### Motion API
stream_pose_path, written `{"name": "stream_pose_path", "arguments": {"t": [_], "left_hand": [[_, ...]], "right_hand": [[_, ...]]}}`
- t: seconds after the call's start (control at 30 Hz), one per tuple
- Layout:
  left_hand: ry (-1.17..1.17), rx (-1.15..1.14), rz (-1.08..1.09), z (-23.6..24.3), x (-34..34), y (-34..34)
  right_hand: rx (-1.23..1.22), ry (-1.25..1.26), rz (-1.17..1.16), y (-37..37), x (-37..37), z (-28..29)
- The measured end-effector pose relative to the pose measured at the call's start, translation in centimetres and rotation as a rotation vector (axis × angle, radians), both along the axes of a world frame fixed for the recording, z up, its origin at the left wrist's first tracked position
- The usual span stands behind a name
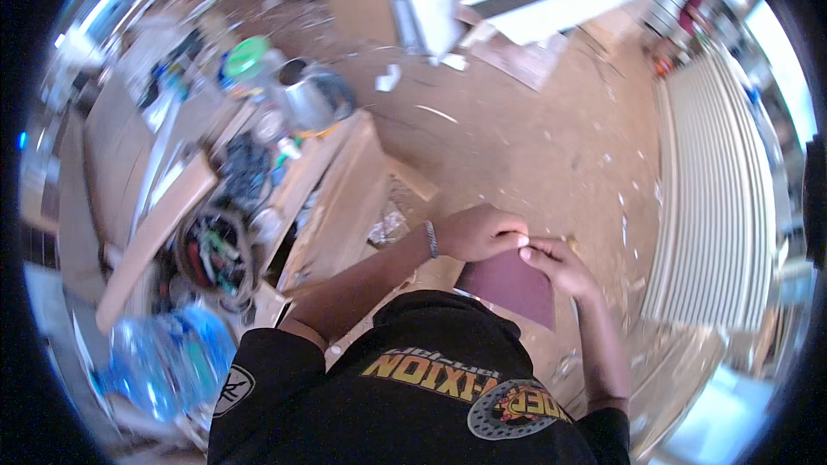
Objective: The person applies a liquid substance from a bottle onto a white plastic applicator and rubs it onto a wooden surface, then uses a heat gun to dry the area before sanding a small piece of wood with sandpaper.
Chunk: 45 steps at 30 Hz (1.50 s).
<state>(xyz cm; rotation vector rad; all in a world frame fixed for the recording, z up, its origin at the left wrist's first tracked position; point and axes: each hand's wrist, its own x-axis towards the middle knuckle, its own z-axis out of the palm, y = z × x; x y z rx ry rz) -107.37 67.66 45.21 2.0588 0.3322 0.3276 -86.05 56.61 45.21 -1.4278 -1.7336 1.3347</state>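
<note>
Close in front of my body, a thin maroon sheet (510, 286), which looks like sandpaper, hangs below my two hands. My left hand (484, 233), with a bracelet at the wrist, is closed on its upper edge. Beside it, my right hand (562, 265) pinches the same edge between thumb and fingers. The fingertips of both hands nearly meet. The top of the sheet is partly hidden behind my fingers.
On my left, a cluttered wooden bench (340, 207) holds a metal jug (312, 95), a green-lidded container (248, 58) and a bin of tools (215, 250). A large blue bottle (168, 362) lies nearer. Ribbed panels (711, 198) line the right; a person (696, 9) is beyond.
</note>
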Motion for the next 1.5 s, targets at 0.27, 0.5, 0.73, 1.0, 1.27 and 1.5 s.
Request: {"name": "stream_pose_path", "arguments": {"t": [0.27,0.5,0.73,1.0,1.27,1.5], "left_hand": [[0.016,-0.117,1.070,-12.4,-19.8,2.6],[-0.247,0.137,2.108,-8.3,-42.5,7.4],[-0.264,0.576,2.062,-3.9,-62.3,15.6],[0.209,0.900,2.079,-6.7,-75.8,26.7],[-0.596,0.448,1.810,0.1,-32.3,18.6],[-0.468,-1.513,0.039,-0.1,-1.3,7.4]], "right_hand": [[0.884,0.030,-0.186,2.2,-9.4,9.7],[0.029,0.480,-0.688,13.5,-11.7,-3.0],[-0.345,0.227,-0.580,6.6,-13.0,-20.6],[-0.304,0.208,-0.784,4.1,-12.1,-18.2],[0.190,-0.437,-1.061,11.9,-13.8,-5.2],[0.781,-0.733,-0.700,7.4,-9.4,4.9]]}}
